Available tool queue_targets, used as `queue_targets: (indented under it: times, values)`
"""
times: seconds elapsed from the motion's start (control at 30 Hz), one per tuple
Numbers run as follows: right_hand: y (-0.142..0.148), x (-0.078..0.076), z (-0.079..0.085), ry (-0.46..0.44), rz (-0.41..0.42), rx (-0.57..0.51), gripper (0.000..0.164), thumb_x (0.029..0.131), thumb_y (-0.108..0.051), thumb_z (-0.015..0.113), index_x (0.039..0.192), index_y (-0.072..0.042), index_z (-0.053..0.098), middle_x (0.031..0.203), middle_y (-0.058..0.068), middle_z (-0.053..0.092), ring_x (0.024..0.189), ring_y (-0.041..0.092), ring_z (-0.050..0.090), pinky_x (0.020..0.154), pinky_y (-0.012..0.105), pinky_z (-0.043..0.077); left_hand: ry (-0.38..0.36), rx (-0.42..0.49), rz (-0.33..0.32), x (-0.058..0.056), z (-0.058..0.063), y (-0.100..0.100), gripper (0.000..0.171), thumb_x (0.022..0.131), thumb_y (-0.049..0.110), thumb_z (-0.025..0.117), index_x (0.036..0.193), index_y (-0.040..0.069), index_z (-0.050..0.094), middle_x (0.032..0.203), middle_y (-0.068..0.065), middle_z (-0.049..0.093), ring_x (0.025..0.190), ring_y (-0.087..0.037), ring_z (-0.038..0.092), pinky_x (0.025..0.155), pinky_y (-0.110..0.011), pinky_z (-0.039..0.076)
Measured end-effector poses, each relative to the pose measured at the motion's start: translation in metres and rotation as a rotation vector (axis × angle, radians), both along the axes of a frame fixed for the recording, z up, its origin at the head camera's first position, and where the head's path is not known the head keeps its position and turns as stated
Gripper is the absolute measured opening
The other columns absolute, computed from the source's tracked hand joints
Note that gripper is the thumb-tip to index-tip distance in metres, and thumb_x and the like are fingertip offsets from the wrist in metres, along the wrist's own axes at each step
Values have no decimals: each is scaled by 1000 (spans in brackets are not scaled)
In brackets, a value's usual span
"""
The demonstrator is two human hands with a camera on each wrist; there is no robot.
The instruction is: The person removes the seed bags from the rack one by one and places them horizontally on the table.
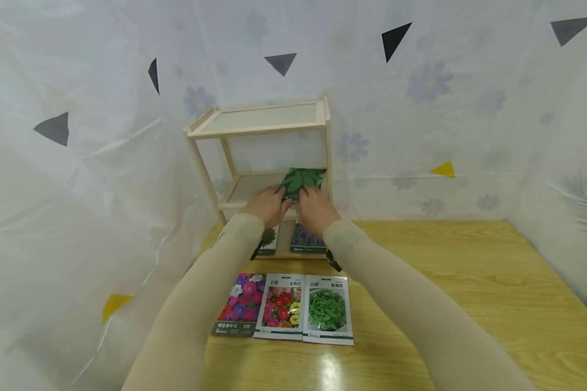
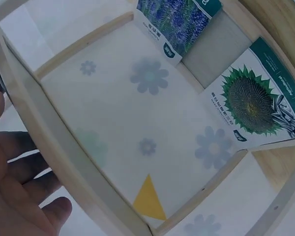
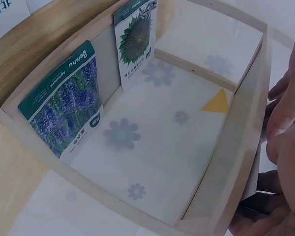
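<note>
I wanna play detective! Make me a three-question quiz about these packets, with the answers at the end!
1. How many packets can you see on the table in front of the shelf?
2. True or false: the sunflower packet is on the shelf's bottom level.
3. What are the left hand and right hand touching?
a) the sunflower packet
b) the big-leaf packet
c) the table

Key: 1. Three. 2. True. 3. b.

A wooden table (image 1: 445,282) bears a shelf rack (image 1: 264,116) and three seed packets (image 1: 280,307).
</note>
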State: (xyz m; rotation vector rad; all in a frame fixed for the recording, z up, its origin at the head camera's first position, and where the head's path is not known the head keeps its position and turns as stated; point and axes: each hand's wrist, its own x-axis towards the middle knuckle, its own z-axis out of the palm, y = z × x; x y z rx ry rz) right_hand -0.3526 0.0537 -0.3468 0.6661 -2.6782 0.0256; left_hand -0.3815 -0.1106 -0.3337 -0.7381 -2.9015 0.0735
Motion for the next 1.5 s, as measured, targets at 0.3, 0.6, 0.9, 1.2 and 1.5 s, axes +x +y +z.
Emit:
queue_targets:
  times: [0.3, 0.6, 0.9, 1.2, 1.5]
  values:
    - [2, -7, 3, -75, 1, 152, 38, 101, -18, 49, 128, 8, 54, 126, 21, 56, 122, 34, 50, 109, 41, 35, -85, -9, -2, -4, -1, 8, 54, 107, 37, 23, 150, 4, 31, 154, -15, 30, 141, -27, 29, 115, -40, 25]
    - [4, -8, 0, -90, -22, 36, 34, 104, -19, 44, 124, 4, 59, 121, 17, 60, 115, 30, 56, 100, 39, 45, -78, 21, 25, -5, -7, 11, 54, 107, 38, 22, 150, 7, 32, 154, -13, 30, 141, -26, 29, 115, -39, 25]
    - [5, -12, -10, -54, 9, -32, 38, 104, -24, 42, 127, 2, 58, 125, 16, 59, 118, 29, 55, 100, 37, 45, 16, -69, 29, -1, -13, 10, 54, 107, 37, 23, 149, 6, 34, 151, -13, 35, 138, -26, 34, 113, -39, 29]
    - [5, -17, -12, -34, 51, -15, 42, 103, -26, 46, 130, 4, 55, 127, 18, 57, 119, 30, 54, 101, 38, 45, 96, -104, 33, 0, -13, 9, 52, 106, 36, 25, 146, 5, 40, 146, -12, 43, 133, -25, 42, 110, -37, 34]
    - [8, -21, -6, -73, 116, 56, 42, 100, -16, 54, 136, 3, 49, 134, 18, 53, 124, 31, 50, 104, 38, 42, 115, -105, 70, 0, -16, 8, 53, 106, 37, 26, 146, 5, 40, 145, -12, 45, 132, -25, 44, 109, -37, 36]
